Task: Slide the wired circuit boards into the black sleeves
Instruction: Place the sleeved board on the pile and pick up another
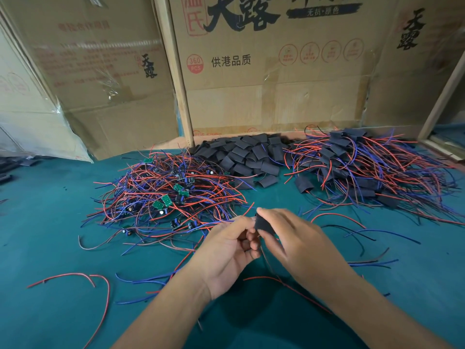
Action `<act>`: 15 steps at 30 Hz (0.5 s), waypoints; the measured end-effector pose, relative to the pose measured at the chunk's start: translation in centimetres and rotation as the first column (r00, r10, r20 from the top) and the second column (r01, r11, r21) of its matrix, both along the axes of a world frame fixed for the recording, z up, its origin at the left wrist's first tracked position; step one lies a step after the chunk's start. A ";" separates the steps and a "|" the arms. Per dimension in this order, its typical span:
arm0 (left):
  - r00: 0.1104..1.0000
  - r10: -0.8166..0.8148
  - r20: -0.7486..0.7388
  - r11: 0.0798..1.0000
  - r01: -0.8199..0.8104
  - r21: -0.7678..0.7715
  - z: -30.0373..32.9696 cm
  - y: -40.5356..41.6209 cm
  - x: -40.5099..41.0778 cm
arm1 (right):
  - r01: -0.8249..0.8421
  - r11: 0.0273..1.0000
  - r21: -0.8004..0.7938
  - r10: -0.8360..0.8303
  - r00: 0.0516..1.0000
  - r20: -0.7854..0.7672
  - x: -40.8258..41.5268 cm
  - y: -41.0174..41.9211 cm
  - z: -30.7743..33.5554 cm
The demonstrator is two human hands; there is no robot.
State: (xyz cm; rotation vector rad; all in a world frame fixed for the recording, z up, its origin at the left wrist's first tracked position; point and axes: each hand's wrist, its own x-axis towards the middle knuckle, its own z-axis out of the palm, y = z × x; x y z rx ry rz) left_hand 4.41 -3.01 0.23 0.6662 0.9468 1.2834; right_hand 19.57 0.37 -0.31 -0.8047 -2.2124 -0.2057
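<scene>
Hands meet above the teal table [50,235]: your right hand [299,238] pinches a black sleeve [264,224] between thumb and fingers, while your left hand [226,245] curls around something hidden at its opening. Bare wired boards [163,187] lie heaped left, empty sleeves [241,154] behind, sleeved ones [364,162] right.

Printed cardboard boxes behind the work area

The middle cardboard box [274,71] bears large black brush characters "天露", a black banner reading "无抗·原色", the black line "供港品质", and a red circle marked "360 PCS"; four red round icons beside it are too small to read. The left cardboard box [105,71] shows a small black "天露" and faded red print, unreadable. The right cardboard box [412,71] carries "天露" vertically.
</scene>
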 end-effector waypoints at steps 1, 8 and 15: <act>1.000 -0.016 0.009 1.000 0.016 0.003 0.0 0.0 0.0 | 0.014 1.000 0.020 -0.014 1.000 -0.003 -0.1 0.0 0.1; 0.994 0.000 0.106 0.998 -0.007 0.065 0.6 0.4 -0.8 | 0.203 0.971 -0.130 -0.199 0.979 0.043 2.2 2.2 2.9; 0.993 0.085 0.085 0.992 -0.092 0.087 0.7 0.8 -1.4 | 0.456 0.883 0.115 -0.469 0.870 0.154 5.3 13.0 10.4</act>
